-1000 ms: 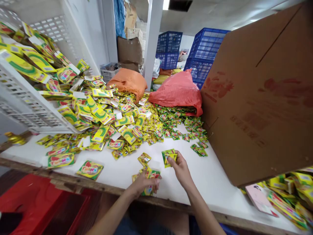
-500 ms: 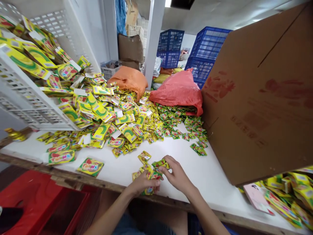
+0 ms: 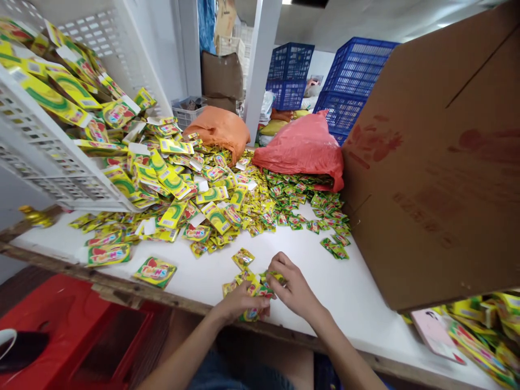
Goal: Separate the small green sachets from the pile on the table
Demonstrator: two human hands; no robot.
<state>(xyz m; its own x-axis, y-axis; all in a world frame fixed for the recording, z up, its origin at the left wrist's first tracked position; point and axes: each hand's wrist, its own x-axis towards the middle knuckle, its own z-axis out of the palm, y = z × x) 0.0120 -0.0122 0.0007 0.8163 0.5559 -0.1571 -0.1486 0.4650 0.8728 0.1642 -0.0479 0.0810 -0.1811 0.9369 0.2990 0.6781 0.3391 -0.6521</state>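
By the left hand, a box is gripped at the 6 o'clock edge of the table; its long axis seems directed from 7 to 1 o'clock, the mouth being hidden. By the right hand, sachets are pinched at its 1 o'clock end. Filling is apparently in hand; careful alignment would be called for.

Diffuse light reaches my view from the ceiling; the cardboard box stands shaded, its print blurred; edges appear stretched.
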